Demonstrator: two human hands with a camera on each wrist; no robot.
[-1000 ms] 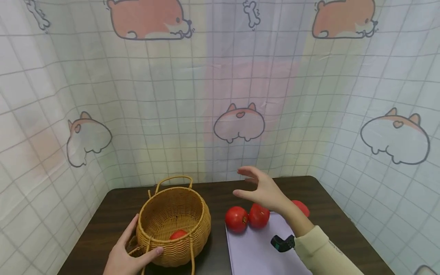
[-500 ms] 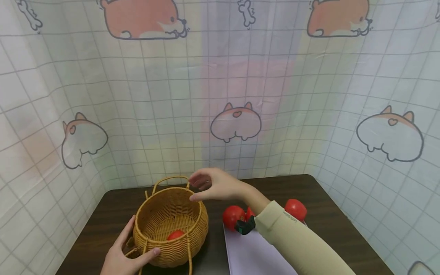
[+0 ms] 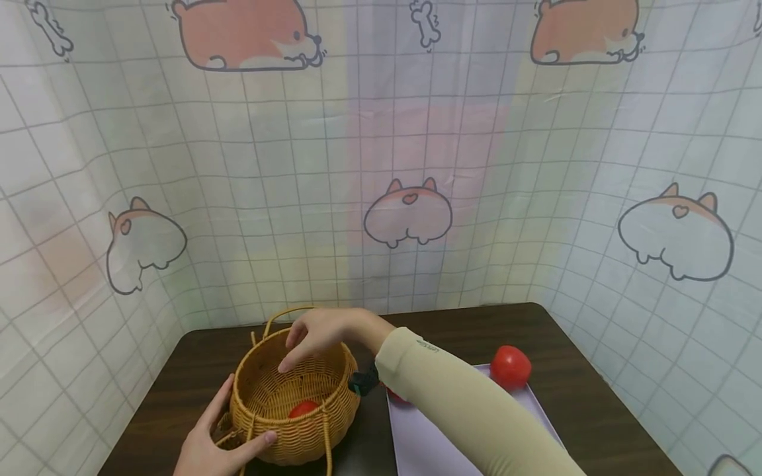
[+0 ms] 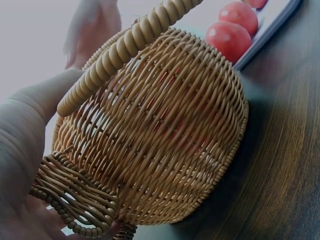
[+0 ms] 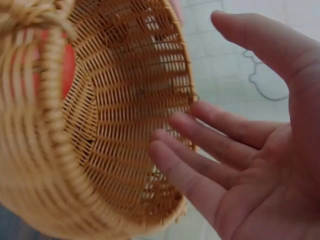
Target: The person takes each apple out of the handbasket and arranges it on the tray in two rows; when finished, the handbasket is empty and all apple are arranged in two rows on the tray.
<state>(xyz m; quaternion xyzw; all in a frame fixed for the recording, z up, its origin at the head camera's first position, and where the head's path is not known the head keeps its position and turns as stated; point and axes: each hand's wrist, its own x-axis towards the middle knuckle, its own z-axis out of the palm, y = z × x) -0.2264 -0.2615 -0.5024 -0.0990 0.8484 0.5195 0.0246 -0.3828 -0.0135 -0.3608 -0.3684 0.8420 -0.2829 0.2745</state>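
A round wicker basket [image 3: 309, 439] with looped handles stands at the left of the table, its mouth tipped slightly toward me. My left hand [image 3: 211, 443] holds its near left side, thumb at the front and fingers along the wall. One red tomato [image 3: 303, 408] lies inside, partly hidden by the rim. Above the basket's mouth is my right hand [image 3: 324, 330], its palm bare in the right wrist view and nothing between its spread fingers [image 5: 185, 175]. The left wrist view shows red through the weave.
Right of the basket lies a lilac tray [image 3: 423, 443], partly covered by my right sleeve [image 3: 470, 403]. A tomato [image 3: 510, 367] sits at its far right corner. More tomatoes [image 4: 228, 41] lie at its left end, mostly behind the arm. A patterned curtain [image 3: 417, 277] hangs behind the dark table [image 3: 595, 423].
My right hand has swung left from above the tray and come down over the basket's mouth, still holding nothing. The left hand stays on the basket.
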